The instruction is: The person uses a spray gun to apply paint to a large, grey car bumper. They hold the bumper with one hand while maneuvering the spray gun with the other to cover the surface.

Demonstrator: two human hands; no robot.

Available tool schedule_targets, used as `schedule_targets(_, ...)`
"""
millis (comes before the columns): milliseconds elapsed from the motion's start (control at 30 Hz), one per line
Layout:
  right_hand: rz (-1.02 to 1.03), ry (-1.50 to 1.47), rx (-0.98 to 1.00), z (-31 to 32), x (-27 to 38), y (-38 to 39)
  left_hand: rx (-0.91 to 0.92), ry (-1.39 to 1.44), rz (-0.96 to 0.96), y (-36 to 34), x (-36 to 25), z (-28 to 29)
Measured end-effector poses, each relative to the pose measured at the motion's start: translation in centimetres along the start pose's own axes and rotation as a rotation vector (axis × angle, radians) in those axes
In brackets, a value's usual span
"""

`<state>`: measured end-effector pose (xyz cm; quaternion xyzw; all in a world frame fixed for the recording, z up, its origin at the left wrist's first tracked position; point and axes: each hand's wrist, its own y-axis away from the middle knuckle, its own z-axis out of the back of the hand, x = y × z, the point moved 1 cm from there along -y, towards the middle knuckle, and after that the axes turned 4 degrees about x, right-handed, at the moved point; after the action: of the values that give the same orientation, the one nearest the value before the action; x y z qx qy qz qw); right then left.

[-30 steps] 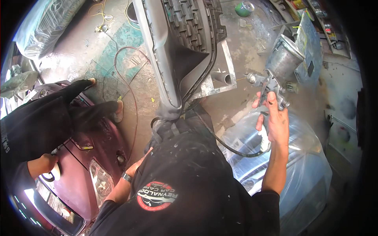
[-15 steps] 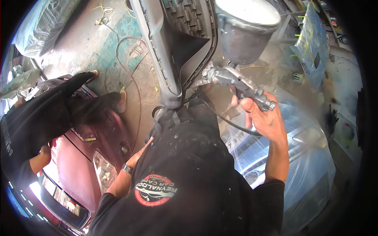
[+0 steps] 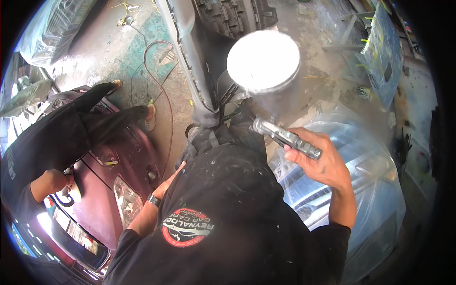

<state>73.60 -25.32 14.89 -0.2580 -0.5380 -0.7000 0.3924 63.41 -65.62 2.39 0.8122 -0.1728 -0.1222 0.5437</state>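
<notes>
In my right hand (image 3: 323, 159) is a spray gun (image 3: 287, 137), its handle wrapped by my fingers. The gun's paint cup has a wide white lid (image 3: 263, 61) and stands in front of the dark bumper part (image 3: 202, 71), covering some of it. Part of the gun's body and its nozzle are blurred. My left hand (image 3: 170, 186) rests low against my side, near the waist of my black shirt; its fingers are mostly hidden behind the cloth.
At left a co-worker in dark clothes (image 3: 47, 133) bends over a maroon car (image 3: 95, 185), a tool in hand. A plastic-covered blue car (image 3: 351, 190) stands close on my right. A hose (image 3: 166, 95) crosses the floor. A panel (image 3: 380, 57) leans at far right.
The spray gun and its cup have swung left and toward me, with more of the lid showing. My left hand stays put. The co-worker's hand now shows a tool with a hose.
</notes>
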Motion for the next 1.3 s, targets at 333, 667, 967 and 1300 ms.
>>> schedule_targets(333,-0.099,-0.240,-0.221,-5.2,2.8,-1.0,0.021,-0.017,0.013,0.4,-0.2,1.8)
schedule_targets(667,-0.333,-0.169,-0.310,-11.1,3.3,0.3,0.092,-0.060,0.035,0.9,-0.8,5.1)
schedule_targets(967,-0.372,-0.311,-0.340,-14.3,2.4,3.4,0.106,-0.094,0.057,1.6,-1.6,7.1)
schedule_targets(1300,-0.197,-0.524,-0.558,-15.6,0.8,5.6,0.077,-0.127,0.001,2.4,-0.6,6.7)
